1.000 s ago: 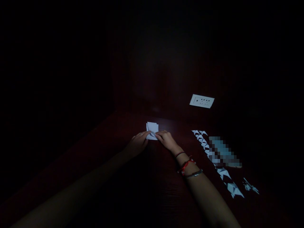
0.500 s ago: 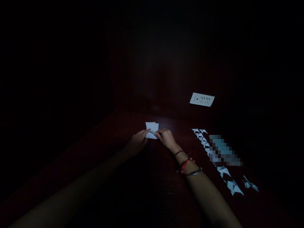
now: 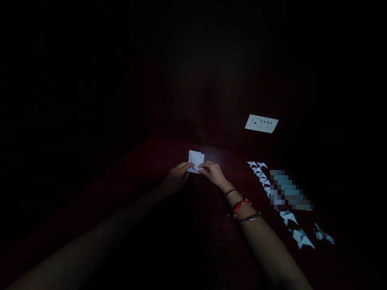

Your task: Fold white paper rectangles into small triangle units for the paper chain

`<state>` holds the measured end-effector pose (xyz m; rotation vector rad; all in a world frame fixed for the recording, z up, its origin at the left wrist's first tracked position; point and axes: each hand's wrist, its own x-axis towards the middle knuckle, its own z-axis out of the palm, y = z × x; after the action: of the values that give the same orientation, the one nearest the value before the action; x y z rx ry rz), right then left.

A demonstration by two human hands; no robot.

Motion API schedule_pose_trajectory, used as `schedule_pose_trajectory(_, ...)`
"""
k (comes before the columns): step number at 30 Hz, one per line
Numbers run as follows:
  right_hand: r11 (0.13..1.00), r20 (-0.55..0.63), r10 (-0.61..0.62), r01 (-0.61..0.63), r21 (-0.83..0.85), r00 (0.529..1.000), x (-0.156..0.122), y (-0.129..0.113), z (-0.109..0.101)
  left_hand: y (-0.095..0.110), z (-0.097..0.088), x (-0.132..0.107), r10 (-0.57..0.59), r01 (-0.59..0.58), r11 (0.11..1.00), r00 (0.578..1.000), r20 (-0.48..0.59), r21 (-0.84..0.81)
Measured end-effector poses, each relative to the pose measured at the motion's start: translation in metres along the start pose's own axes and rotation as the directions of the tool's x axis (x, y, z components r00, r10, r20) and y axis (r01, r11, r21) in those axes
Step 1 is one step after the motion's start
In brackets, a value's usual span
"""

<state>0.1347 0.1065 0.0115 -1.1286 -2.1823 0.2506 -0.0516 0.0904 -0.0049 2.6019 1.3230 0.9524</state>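
Observation:
A small white folded paper [image 3: 196, 160] lies on a dark reddish wooden table [image 3: 187, 233] in dim light. My left hand [image 3: 177, 180] pinches its lower left edge; a ring shows on one finger. My right hand [image 3: 213, 173] pinches its lower right edge with curled fingers. Red thread bands and a metal bangle [image 3: 242, 209] sit on my right wrist. Both forearms stretch out over the table toward the paper.
A row of several small folded white paper pieces [image 3: 287, 213] runs diagonally on the table's right side, partly covered by a blurred patch. A white wall socket plate [image 3: 261, 123] sits on the dark back wall. The surroundings are almost black.
The paper looks more folded and smaller, and both hands have closed tighter on its near edge. The view shifted slightly, so the objects sit a little to the right.

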Motion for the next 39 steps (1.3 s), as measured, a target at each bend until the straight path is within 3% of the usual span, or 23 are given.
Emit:
schedule_pose_trajectory(23,0.998,-0.034,0.035,-0.033,0.048,0.999,0.001,-0.004,0.002,0.003,-0.003,-0.002,-0.007,0.007,1.000,0.999,0.042,-0.015)
schedule_pose_trajectory(33,0.957,-0.089,0.274,-0.262,0.126,0.958,0.008,-0.002,0.014,0.004,-0.001,-0.002,-0.008,0.009,1.000,0.999,0.031,-0.014)
schedule_pose_trajectory(39,0.956,-0.025,0.242,-0.235,0.175,0.970,0.005,-0.003,0.012,-0.001,0.002,-0.001,-0.009,0.010,1.000,1.000,0.026,-0.014)
